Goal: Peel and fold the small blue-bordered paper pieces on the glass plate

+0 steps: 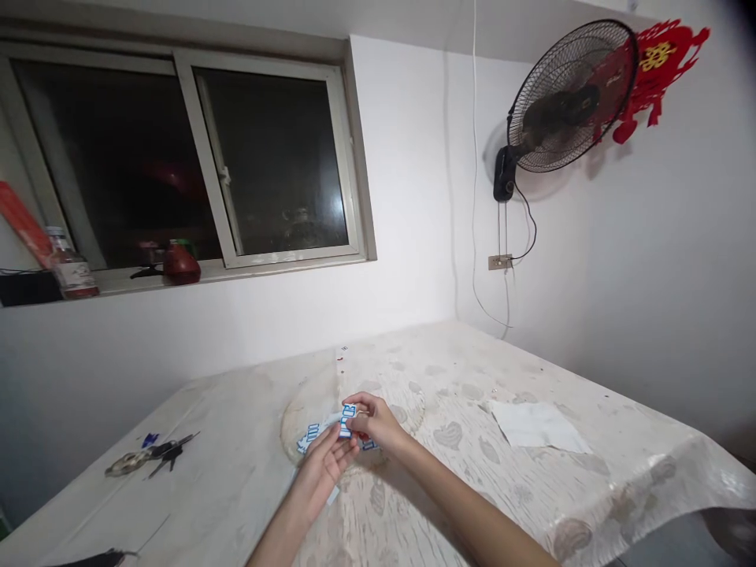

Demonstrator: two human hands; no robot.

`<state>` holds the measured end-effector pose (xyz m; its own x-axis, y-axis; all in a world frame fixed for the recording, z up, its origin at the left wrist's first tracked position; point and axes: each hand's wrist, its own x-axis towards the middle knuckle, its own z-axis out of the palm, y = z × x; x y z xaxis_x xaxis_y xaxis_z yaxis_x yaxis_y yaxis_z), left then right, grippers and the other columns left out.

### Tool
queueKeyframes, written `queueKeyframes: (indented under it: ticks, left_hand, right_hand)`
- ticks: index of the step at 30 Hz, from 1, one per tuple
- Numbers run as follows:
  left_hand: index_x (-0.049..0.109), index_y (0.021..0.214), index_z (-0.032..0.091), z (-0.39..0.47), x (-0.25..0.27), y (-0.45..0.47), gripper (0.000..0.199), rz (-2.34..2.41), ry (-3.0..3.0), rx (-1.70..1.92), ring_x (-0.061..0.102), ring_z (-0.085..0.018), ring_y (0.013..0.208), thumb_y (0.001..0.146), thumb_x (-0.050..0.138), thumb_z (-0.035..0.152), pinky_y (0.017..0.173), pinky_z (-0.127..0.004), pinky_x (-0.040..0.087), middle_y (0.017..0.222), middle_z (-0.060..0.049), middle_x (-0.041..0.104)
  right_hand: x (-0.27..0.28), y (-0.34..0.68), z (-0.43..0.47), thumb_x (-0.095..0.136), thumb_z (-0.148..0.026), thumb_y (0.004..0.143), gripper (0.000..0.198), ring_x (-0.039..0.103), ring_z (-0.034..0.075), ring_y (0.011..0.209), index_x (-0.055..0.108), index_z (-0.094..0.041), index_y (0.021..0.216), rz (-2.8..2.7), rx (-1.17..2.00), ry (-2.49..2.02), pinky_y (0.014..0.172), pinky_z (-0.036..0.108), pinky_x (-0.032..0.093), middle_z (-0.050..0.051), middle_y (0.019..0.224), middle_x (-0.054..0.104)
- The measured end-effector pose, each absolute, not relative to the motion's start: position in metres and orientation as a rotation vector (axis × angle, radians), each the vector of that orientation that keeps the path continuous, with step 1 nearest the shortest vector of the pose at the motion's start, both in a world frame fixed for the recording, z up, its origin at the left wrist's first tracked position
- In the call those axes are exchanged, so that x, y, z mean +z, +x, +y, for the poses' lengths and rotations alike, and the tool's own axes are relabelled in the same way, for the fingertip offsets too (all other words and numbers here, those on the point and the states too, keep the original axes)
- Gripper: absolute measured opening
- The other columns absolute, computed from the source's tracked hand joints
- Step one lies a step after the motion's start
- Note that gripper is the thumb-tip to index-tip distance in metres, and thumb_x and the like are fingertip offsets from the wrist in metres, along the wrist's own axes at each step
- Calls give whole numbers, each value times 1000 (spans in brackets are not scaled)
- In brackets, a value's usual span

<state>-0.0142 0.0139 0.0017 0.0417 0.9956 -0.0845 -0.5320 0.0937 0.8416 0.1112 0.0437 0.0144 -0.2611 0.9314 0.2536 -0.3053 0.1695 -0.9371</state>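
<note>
A small white piece with blue markings [346,423] is held up over the table in front of me; its exact kind cannot be made out. My right hand [378,425] pinches its right side between thumb and fingers. From below, my left hand [324,471] has its thumb against the lower left edge, the other fingers loosely curled under it. Behind and beneath my hands, more white pieces with blue print [311,433] lie on the table, partly covered by the hands. A small pale strip [333,495] shows beside my left wrist.
A patterned cloth covers the table [449,488]. Keys [168,453] and a small blue item [150,440] lie left; a white sheet [540,426] lies right. A dark object [98,558] is cut off at lower left. A bottle [74,268] stands on the windowsill. A fan [572,98] hangs on the wall.
</note>
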Motion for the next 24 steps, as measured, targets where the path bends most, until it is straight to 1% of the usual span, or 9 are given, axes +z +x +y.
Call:
queueKeyframes:
  ticks: [4, 6, 8, 12, 15, 16, 18, 20, 24]
  left_hand:
    - [53, 86, 12, 10, 1, -12, 17, 840, 908, 1264, 65, -20, 66, 77, 61, 24, 70, -36, 53, 70, -10, 66]
    - [53, 87, 13, 9, -1, -10, 25, 848, 1055, 1219, 65, -19, 64, 76, 62, 32, 67, -34, 53, 69, -9, 66]
    - [54, 87, 12, 10, -6, -9, 33, 885, 1209, 1185, 62, -16, 56, 73, 63, 40, 60, -30, 51, 65, -6, 64]
    - [53, 82, 11, 13, -13, -10, 45, 928, 1417, 1181, 55, -13, 44, 71, 58, 54, 43, -23, 43, 54, -2, 59]
    - [53, 74, 12, 14, -13, -10, 42, 942, 1488, 1239, 54, -11, 44, 72, 56, 54, 44, -23, 43, 56, -2, 58]
    - [52, 73, 13, 14, -13, -10, 41, 960, 1483, 1281, 53, -10, 44, 72, 56, 53, 44, -23, 42, 58, -2, 58]
    - [52, 72, 13, 15, -12, -10, 39, 985, 1456, 1327, 52, -10, 44, 72, 56, 52, 42, -22, 41, 59, -2, 59]
    - [51, 69, 14, 16, -11, -10, 38, 1017, 1420, 1375, 52, -10, 44, 72, 56, 51, 42, -22, 41, 58, -2, 58]
    - [50, 66, 14, 16, -10, -9, 36, 1063, 1385, 1417, 51, -10, 44, 72, 55, 49, 42, -22, 41, 58, -2, 58]
  right_hand:
    - [11, 112, 44, 56, -12, 55, 32, 44, 6, 48, 58, -16, 87, -1344, 1266, -713, 44, 18, 32, -5, 63, 52]
    - [9, 113, 44, 53, -9, 56, 32, 44, 6, 51, 58, -16, 87, -1408, 1174, -690, 46, 18, 33, -4, 66, 53]
    - [7, 114, 43, 50, -9, 58, 32, 42, 6, 49, 57, -17, 88, -1480, 1139, -670, 45, 18, 32, -4, 66, 52]
    - [7, 117, 38, 50, -13, 64, 30, 39, 5, 42, 57, -16, 93, -1580, 1104, -668, 42, 19, 31, -5, 61, 50]
    - [10, 123, 39, 51, -15, 66, 33, 46, 6, 52, 59, -16, 98, -1638, 1043, -674, 48, 19, 37, 0, 78, 55]
    - [12, 127, 41, 53, -17, 66, 38, 50, 7, 59, 58, -17, 104, -1630, 1010, -671, 51, 20, 40, 2, 88, 56]
    - [14, 138, 49, 52, -26, 71, 47, 53, 9, 65, 51, -21, 117, -1616, 1003, -714, 51, 21, 42, 5, 102, 54]
    - [15, 153, 59, 47, -32, 76, 44, 54, 10, 65, 50, -20, 118, -1552, 929, -835, 53, 23, 44, 6, 105, 55]
    - [9, 178, 71, 49, -30, 77, 30, 56, 15, 76, 62, -16, 101, -1813, 615, -1249, 70, 27, 44, 7, 92, 62]
